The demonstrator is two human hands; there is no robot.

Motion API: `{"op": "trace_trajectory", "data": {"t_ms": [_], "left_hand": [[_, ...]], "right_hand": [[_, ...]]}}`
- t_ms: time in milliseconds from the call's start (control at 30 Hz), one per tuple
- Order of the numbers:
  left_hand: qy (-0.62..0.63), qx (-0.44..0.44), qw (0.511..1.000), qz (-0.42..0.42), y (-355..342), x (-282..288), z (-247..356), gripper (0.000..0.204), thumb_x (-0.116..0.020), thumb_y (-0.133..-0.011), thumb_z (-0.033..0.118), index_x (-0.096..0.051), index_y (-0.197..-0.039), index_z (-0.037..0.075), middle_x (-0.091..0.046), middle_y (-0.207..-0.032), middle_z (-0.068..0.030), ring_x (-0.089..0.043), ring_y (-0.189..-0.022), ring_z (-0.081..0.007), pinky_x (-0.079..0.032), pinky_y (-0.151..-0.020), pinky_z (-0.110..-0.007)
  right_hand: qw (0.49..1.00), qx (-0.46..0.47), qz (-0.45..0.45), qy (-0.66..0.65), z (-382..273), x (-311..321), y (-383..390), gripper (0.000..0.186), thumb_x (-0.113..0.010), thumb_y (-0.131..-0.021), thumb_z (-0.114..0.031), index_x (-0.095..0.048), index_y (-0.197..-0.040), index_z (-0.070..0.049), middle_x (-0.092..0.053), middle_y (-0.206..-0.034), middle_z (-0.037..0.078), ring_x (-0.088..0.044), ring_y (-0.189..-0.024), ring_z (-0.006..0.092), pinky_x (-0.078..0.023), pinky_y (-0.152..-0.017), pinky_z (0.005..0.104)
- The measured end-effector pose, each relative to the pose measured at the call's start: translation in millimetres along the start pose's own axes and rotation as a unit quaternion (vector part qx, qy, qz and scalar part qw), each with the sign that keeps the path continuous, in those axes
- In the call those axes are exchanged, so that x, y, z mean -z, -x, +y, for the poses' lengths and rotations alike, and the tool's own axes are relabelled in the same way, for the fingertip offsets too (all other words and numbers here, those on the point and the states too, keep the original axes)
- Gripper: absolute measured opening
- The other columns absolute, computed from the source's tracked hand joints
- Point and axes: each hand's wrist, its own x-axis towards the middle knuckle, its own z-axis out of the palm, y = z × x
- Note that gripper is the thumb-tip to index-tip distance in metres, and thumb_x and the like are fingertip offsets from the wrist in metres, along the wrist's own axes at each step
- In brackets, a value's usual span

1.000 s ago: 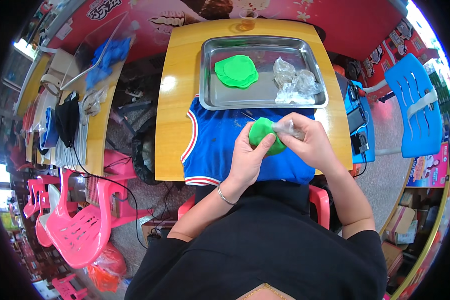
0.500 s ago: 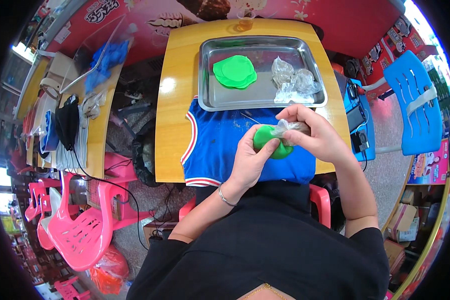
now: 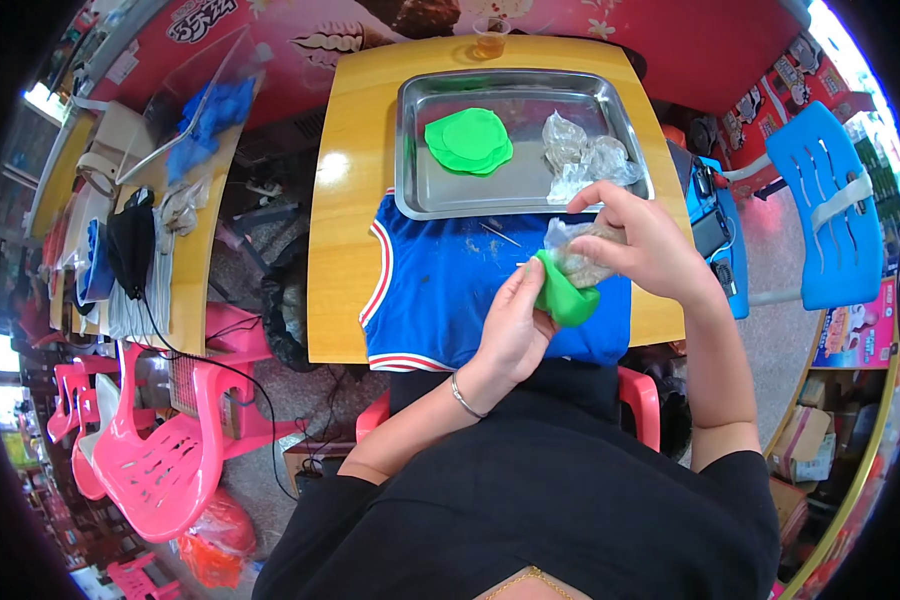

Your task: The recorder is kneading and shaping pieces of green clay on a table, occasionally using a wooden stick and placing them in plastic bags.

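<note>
My left hand (image 3: 515,325) pinches a floppy green rubber skin (image 3: 572,303), like a cut balloon, between thumb and fingers. In my right hand (image 3: 658,248) is a small clear plastic bag (image 3: 582,258) with a greyish-brown filling, its thumb and fingers curled round it. The bag sits right against the skin's upper edge; whether part of it is inside I cannot tell. Both are held above a blue cloth garment (image 3: 420,290) with red-and-white trim. Beyond it, a steel tray (image 3: 403,150) holds a stack of green rubber rounds (image 3: 468,142) and several similar filled bags (image 3: 595,160).
The tray and garment lie on a yellow table (image 3: 345,230). A cup (image 3: 490,38) of amber liquid stands at its far edge. A thin stick (image 3: 500,235) rests on the garment. Pink chairs (image 3: 160,470) stand left, a blue chair (image 3: 825,210) right.
The green skin, rounded over the bag before, now hangs looser and lower. My right hand has drawn the bag slightly up and right, showing more of it. My left hand has shifted right.
</note>
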Motion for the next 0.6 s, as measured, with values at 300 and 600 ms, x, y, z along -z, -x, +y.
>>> {"op": "trace_trajectory", "data": {"t_ms": [300, 600], "left_hand": [[-0.005, 0.054, 0.998, -0.041, 1.3, 5.5, -14.5, 0.028, -0.056, -0.091, 0.019, -0.049, -0.114, 0.006, -0.057, -0.104, -0.0047, -0.059, -0.093, -0.0146, -0.050, -0.083, -0.032], [0.058, 0.090, 0.994, -0.037, 9.0, -3.3, -12.8, 0.026, -0.052, -0.092, 0.018, -0.046, -0.115, 0.007, -0.055, -0.105, -0.0057, -0.058, -0.095, -0.0171, -0.050, -0.088, -0.036]], "right_hand": [[0.992, -0.005, -0.105, -0.069, 22.8, -5.6, -22.0, 0.025, -0.059, -0.083, -0.012, -0.054, -0.107, -0.006, -0.057, -0.066, 0.002, -0.052, -0.062, 0.0052, -0.040, -0.052, 0.0229], [0.965, -0.056, -0.197, -0.162, 4.8, 0.2, -20.3, 0.023, -0.055, -0.085, -0.008, -0.055, -0.108, -0.004, -0.057, -0.069, 0.002, -0.052, -0.064, 0.0060, -0.041, -0.054, 0.0232]]}}
